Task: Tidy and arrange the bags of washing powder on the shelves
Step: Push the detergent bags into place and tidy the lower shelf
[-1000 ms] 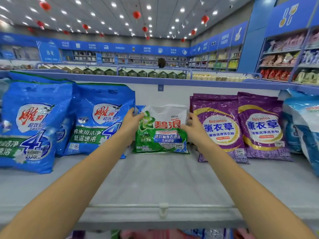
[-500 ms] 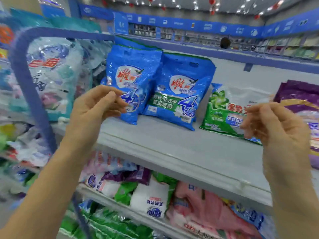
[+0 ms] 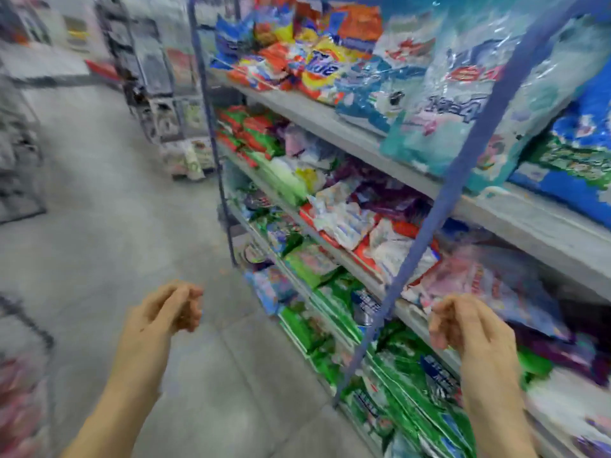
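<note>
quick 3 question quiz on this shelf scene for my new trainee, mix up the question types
1. True or false: the left hand is holding a bag.
2. The orange Tide bag lies on: A the highest shelf in view, B the lowest shelf, C the floor.
3. Fill in: the shelving's upright post is ____ in colour.
Key: 1 false, the left hand and the right hand both hold nothing; 2 A; 3 blue.
</note>
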Action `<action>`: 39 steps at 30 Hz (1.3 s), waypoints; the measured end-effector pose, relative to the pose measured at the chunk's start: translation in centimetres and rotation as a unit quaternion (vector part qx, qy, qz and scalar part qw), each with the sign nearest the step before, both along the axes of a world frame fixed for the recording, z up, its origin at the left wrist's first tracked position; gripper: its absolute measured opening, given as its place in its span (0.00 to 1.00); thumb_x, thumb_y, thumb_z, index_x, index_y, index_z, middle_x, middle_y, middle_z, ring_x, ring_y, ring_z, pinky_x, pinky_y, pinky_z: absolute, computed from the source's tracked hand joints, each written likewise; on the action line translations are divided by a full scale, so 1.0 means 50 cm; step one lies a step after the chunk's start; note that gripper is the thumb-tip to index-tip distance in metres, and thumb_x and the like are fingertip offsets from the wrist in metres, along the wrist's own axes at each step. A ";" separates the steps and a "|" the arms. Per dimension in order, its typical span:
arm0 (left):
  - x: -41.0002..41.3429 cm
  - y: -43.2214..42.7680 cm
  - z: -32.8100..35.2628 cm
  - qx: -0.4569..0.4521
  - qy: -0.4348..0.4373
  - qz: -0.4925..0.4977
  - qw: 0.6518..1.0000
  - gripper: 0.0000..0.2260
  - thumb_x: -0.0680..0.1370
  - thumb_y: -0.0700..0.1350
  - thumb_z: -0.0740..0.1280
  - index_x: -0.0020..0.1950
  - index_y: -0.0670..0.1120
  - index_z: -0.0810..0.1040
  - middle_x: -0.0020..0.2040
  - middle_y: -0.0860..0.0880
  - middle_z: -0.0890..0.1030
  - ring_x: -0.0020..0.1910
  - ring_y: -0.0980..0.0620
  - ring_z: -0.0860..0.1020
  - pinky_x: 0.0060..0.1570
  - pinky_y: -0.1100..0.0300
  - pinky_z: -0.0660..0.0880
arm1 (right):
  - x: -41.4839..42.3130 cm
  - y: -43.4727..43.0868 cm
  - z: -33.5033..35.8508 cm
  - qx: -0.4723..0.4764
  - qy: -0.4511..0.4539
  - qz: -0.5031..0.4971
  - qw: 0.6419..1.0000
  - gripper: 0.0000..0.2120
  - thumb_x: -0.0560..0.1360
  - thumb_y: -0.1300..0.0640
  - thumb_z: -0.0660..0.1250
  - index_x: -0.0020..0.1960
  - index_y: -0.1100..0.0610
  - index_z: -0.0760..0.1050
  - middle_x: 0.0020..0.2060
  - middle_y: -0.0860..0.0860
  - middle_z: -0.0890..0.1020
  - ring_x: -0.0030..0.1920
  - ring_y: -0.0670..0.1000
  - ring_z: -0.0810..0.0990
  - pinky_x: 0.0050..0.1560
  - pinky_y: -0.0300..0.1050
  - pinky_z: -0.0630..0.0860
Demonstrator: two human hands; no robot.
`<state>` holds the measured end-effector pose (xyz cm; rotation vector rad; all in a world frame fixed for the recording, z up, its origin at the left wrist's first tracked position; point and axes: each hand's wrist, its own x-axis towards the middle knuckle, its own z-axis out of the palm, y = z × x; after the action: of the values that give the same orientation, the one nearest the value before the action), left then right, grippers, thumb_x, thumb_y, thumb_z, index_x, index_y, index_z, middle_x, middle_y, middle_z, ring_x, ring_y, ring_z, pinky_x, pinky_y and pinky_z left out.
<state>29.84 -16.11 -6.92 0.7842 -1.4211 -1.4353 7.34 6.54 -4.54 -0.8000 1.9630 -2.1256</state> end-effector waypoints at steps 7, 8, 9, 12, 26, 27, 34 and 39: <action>0.190 -0.181 -0.034 0.025 -0.016 0.109 0.994 0.19 0.80 0.38 0.58 0.36 0.51 0.84 0.28 0.53 0.77 0.28 0.59 0.73 0.29 0.70 0.70 | 0.088 -0.287 -0.037 0.055 -0.024 0.121 0.991 0.16 0.76 0.49 0.57 0.35 0.50 0.79 0.28 0.49 0.79 0.28 0.45 0.74 0.29 0.33 0.70; 0.206 -0.205 -0.038 0.028 -0.019 0.122 0.992 0.20 0.80 0.38 0.58 0.36 0.52 0.84 0.28 0.53 0.77 0.28 0.59 0.73 0.29 0.70 0.71 | 0.090 -0.322 -0.043 0.065 -0.020 0.131 0.989 0.17 0.78 0.51 0.57 0.36 0.50 0.79 0.28 0.49 0.79 0.29 0.45 0.74 0.30 0.33 0.70; 0.220 -0.228 -0.043 0.031 -0.024 0.137 0.990 0.20 0.80 0.38 0.58 0.36 0.53 0.84 0.28 0.53 0.77 0.28 0.59 0.73 0.29 0.70 0.71 | 0.089 -0.357 -0.051 0.072 -0.018 0.139 0.987 0.18 0.80 0.54 0.56 0.36 0.50 0.78 0.28 0.50 0.78 0.29 0.46 0.74 0.30 0.33 0.70; 0.247 -0.301 -0.053 0.048 -0.038 0.177 0.982 0.20 0.80 0.38 0.59 0.35 0.53 0.83 0.29 0.53 0.77 0.28 0.59 0.74 0.29 0.70 0.72 | 0.081 -0.467 -0.068 0.074 -0.021 0.164 0.983 0.18 0.81 0.57 0.55 0.37 0.51 0.78 0.28 0.50 0.78 0.28 0.45 0.73 0.29 0.33 0.70; 0.072 -0.858 0.021 0.000 -0.068 0.196 0.978 0.11 0.81 0.39 0.57 0.44 0.48 0.77 0.32 0.58 0.81 0.32 0.63 0.78 0.33 0.72 0.75 | -0.150 -1.031 -0.006 0.014 -0.005 0.167 0.986 0.18 0.81 0.58 0.55 0.37 0.54 0.77 0.28 0.49 0.77 0.28 0.46 0.72 0.29 0.33 0.70; 0.050 -0.897 0.026 -0.001 -0.061 0.189 0.980 0.13 0.81 0.36 0.57 0.43 0.48 0.77 0.31 0.57 0.81 0.31 0.63 0.78 0.32 0.72 0.74 | -0.169 -1.059 0.004 0.016 0.006 0.167 0.986 0.18 0.81 0.58 0.54 0.37 0.53 0.77 0.29 0.50 0.77 0.29 0.46 0.72 0.30 0.33 0.70; -0.112 -1.109 0.014 -0.006 0.013 0.138 0.990 0.17 0.81 0.40 0.58 0.37 0.47 0.81 0.28 0.52 0.77 0.29 0.56 0.75 0.30 0.67 0.74 | -0.262 -1.181 0.066 0.004 0.041 0.131 0.991 0.16 0.79 0.58 0.56 0.37 0.52 0.78 0.28 0.51 0.77 0.28 0.48 0.71 0.30 0.35 0.70; -0.243 -1.258 0.014 -0.029 0.018 0.050 0.998 0.17 0.81 0.43 0.59 0.38 0.51 0.83 0.30 0.52 0.77 0.30 0.55 0.75 0.31 0.67 0.74 | -0.302 -1.236 0.115 0.000 0.060 0.079 0.995 0.15 0.71 0.44 0.61 0.40 0.54 0.78 0.29 0.53 0.77 0.29 0.49 0.72 0.30 0.37 0.71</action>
<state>17.70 -78.99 -6.23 0.7793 -1.3714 -1.3195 -7.77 -55.25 1.20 -1.0695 1.8845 -2.0301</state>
